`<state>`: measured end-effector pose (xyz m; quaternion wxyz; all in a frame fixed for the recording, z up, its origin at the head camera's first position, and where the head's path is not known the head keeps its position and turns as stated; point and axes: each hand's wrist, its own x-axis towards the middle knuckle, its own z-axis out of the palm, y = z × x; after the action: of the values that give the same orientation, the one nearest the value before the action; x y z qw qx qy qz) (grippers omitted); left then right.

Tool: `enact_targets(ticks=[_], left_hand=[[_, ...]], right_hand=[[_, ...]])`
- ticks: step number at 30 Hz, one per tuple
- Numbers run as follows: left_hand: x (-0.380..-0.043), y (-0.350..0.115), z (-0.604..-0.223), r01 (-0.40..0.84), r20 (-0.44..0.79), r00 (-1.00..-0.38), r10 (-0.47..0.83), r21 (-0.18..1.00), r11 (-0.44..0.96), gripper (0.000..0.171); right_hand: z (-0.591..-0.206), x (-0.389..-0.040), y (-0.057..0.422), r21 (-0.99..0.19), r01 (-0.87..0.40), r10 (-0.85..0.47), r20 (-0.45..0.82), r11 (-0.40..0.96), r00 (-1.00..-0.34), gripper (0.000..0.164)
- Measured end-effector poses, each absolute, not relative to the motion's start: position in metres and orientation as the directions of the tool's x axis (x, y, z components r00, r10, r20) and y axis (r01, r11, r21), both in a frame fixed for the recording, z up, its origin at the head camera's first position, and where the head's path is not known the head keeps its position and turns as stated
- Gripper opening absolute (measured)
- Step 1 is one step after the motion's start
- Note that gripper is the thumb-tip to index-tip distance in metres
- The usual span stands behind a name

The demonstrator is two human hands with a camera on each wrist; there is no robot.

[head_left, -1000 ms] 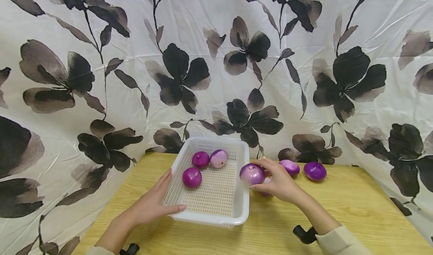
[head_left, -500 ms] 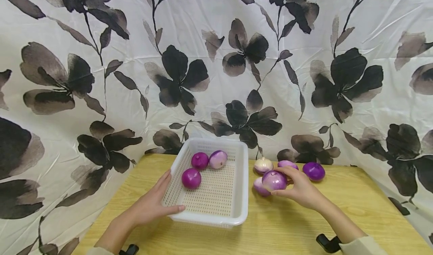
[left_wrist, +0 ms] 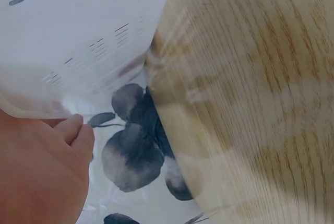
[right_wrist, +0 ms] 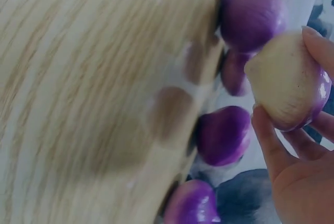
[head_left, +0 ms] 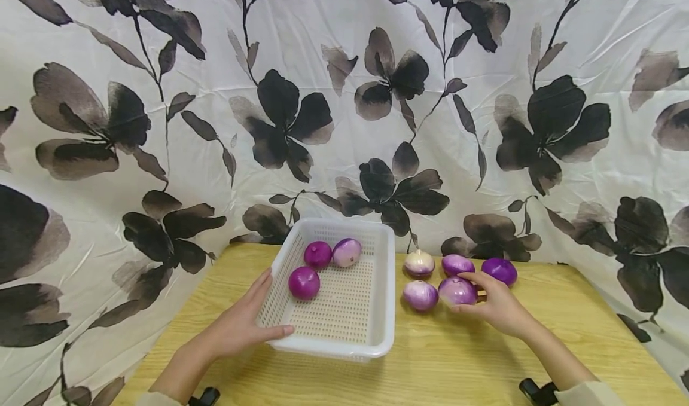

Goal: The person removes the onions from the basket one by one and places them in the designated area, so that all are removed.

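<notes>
In the head view, my left hand (head_left: 242, 322) holds the near left corner of a white plastic basket (head_left: 390, 310), thumb over the rim and fingers along the side wall. In the left wrist view, the fingertips meet the basket's edge (left_wrist: 47, 98). Three red onions (head_left: 304, 283) lie in the basket's left and back parts. Right of the basket, my right hand (head_left: 497, 307) grips a purple-and-white onion (head_left: 454, 291) between thumb and fingers, low at the table. In the right wrist view, this onion (right_wrist: 284, 83) shows a pale end.
Around the gripped onion sit a pale onion (head_left: 419, 263), a light purple onion (head_left: 420, 296), another purple onion (head_left: 457, 265) and a dark purple onion (head_left: 499, 271). They stand on a wooden table (head_left: 484, 364). A floral cloth (head_left: 344, 137) hangs behind the table.
My right hand has moved right and down with the onion, from beside the basket's rim to among the table onions. The left hand and basket keep their place.
</notes>
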<state>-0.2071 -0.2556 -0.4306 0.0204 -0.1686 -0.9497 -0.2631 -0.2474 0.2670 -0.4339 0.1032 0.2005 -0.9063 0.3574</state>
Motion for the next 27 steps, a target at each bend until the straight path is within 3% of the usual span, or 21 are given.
enact_targets(ticks=[10,27], left_hand=[[-0.206,-0.254,-0.429,0.332,0.130,-0.942,0.309,0.491,0.805,0.124],[-0.207,-0.255,-0.430,0.329,0.128,-0.943,0.307,0.485,0.810,0.123]], right_hand=[[-0.450,-0.260,0.280,-0.583,-0.410,-0.284,0.298,0.701,-0.911,0.070],[-0.461,-0.269,0.291,-0.640,-0.298,-0.295,0.115,0.708,-0.948,0.067]])
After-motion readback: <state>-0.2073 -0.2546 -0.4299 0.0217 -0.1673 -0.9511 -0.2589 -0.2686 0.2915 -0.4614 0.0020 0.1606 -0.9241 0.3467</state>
